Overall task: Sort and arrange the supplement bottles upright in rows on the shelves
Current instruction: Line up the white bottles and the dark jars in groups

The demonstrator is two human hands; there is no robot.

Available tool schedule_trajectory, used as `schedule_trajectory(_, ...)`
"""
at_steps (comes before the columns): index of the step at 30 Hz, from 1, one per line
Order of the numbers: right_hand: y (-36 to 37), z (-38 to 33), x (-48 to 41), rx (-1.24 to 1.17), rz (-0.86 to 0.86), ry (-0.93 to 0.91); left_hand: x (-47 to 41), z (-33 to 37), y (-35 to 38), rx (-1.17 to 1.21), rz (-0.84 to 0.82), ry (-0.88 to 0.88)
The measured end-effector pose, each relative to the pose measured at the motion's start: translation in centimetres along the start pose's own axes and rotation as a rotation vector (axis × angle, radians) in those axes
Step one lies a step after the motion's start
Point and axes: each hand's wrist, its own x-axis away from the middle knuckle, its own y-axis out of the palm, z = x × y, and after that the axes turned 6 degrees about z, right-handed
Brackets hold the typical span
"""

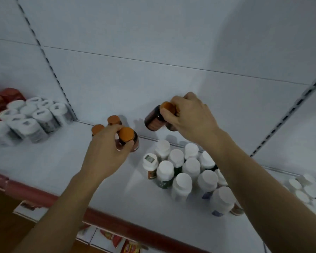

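Mid-frame, the left hand [108,152] clasped an orange-capped amber bottle [128,138] near the shelf [58,161]; the right hand [188,117] gripped a tilted amber bottle [154,120] higher up. Each wanted setting down upright beside the two standing orange-capped bottles [113,120], row kept straight.

Dim, cool-toned interior light: the white shelf [44,161] and back panel [153,33] render blue-grey. A broad soft shadow darkens the panel at upper right, and a faint finger-like shadow lies just left of the right hand [188,115]. Wide-angle distortion bows the slotted uprights [44,52] toward the frame borders. Detail is soft throughout — labels on the white-capped bottles [182,168], lower right, are unreadable.
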Motion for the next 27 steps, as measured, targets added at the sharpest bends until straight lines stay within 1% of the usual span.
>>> schedule_trajectory(3,3.9,-2.2,-1.2,-0.032,-0.104,-0.111,1.4,-3.1,-0.9,-0.025,-0.002,-0.016)
schedule_trajectory(6,7.0,-4.3,-2.2,-0.047,-0.247,-0.166,2.0,-5.4,-0.8,-0.019,-0.02,-0.055)
schedule_trajectory(8,8.9,-5.3,-2.7,-0.028,-0.329,-0.149,1.9,-6.5,-0.2,-0.042,-0.011,-0.07)
schedule_trajectory(11,11.5,-5.8,-3.5,-0.002,-0.352,-0.086,1.4,-7.5,0.9,-0.066,0.038,-0.076)
schedule_trajectory(15,13.4,-5.8,-3.6,-0.02,-0.399,-0.081,1.8,-8.2,2.1,0.03,0.101,-0.035)
schedule_trajectory(18,13.4,-6.0,-3.8,-0.12,-0.376,-0.077,1.9,-8.3,2.4,0.092,0.154,0.012)
schedule_trajectory(22,12.5,-6.0,-3.9,-0.241,-0.347,-0.023,1.4,-9.0,2.5,0.114,0.17,0.064)
schedule_trajectory(24,12.2,-5.9,-3.3,-0.296,-0.284,0.01,1.1,-9.3,2.2,0.101,0.152,0.082)
schedule_trajectory(27,11.8,-5.3,-2.3,-0.291,-0.205,0.012,0.9,-9.3,1.2,0.057,0.14,0.121)
